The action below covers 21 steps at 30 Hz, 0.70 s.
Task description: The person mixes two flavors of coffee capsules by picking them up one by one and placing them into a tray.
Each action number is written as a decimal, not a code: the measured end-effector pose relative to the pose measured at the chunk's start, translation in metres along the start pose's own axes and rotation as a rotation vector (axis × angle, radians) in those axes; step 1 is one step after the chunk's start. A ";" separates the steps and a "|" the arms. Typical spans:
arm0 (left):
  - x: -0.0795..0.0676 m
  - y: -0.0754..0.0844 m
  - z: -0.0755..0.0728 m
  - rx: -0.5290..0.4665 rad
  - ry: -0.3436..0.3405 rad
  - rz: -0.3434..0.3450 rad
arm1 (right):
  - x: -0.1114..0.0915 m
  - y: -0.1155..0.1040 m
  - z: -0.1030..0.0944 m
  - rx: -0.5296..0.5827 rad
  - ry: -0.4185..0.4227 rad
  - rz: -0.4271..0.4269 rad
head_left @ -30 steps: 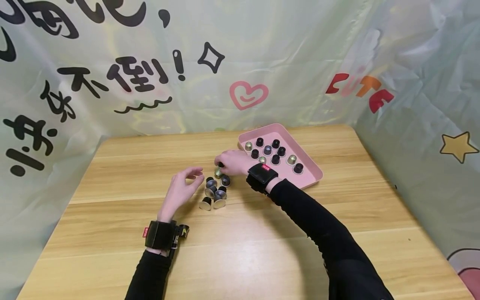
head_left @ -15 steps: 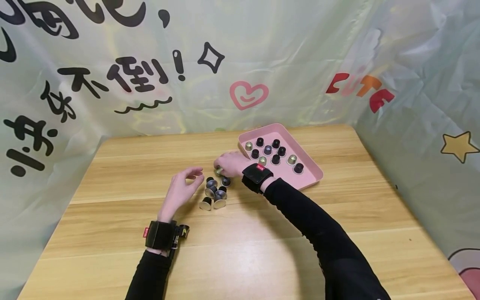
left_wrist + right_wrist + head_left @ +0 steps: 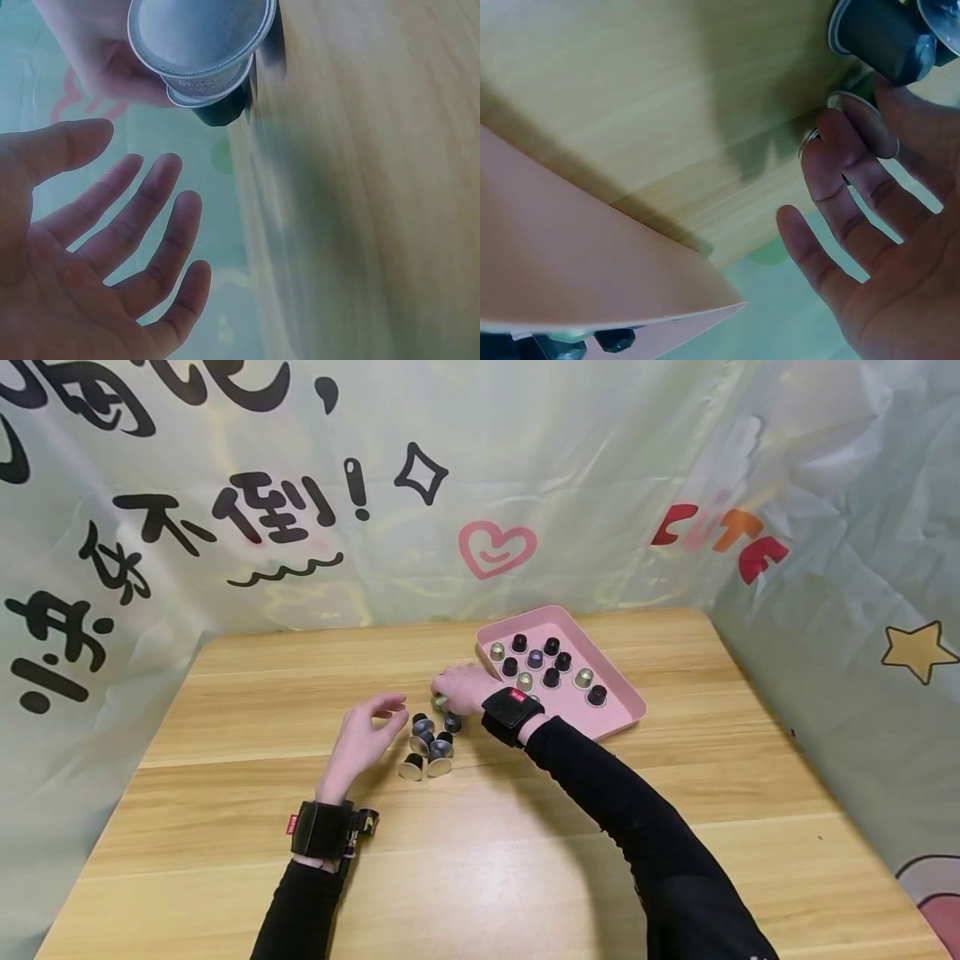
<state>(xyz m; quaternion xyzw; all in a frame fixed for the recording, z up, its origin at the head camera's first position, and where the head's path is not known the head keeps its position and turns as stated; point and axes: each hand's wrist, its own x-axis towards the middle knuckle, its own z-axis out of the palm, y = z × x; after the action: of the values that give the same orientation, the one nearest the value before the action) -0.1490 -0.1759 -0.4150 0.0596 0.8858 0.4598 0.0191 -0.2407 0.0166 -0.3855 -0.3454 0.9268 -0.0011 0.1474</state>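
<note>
My right hand [image 3: 467,689] pinches a pale green coffee capsule [image 3: 438,702] at the far end of a loose pile. In the right wrist view, thumb and fingers hold this capsule [image 3: 866,124] by its body and foil lid; the rim of another one shows partly behind the fingers. Nearer to me lie several dark coffee capsules [image 3: 441,748], some tipped on their sides. Just left of them my left hand [image 3: 366,735] hovers with relaxed fingers, holding nothing. The left wrist view shows its spread fingers beside a silver-lidded capsule [image 3: 202,37].
A pink tray [image 3: 611,714] stands at the back right, slightly turned. Several black, blue and pale green capsules [image 3: 597,696] stand lid-down in it. Part of the tray is behind my right wrist. The wooden table [image 3: 480,868] ends against a printed cloth backdrop [image 3: 600,468].
My right hand has shifted a little and its fingers have closed on the pale green capsule at the pile's far end. The left hand has stayed still.
</note>
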 end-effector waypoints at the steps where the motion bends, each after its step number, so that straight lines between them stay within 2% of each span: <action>1: 0.000 0.000 0.000 -0.001 0.001 0.001 | -0.001 0.000 0.000 0.003 0.010 0.001; 11: 0.001 0.000 0.000 0.004 0.004 0.007 | -0.010 0.005 -0.001 0.052 0.138 -0.037; 21: 0.000 0.000 0.001 -0.006 0.001 0.000 | -0.024 0.011 -0.006 0.199 0.221 -0.072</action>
<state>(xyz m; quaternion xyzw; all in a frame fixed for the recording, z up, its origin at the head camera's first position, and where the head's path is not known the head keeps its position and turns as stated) -0.1491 -0.1757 -0.4157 0.0591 0.8846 0.4622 0.0188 -0.2318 0.0395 -0.3744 -0.3599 0.9197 -0.1364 0.0779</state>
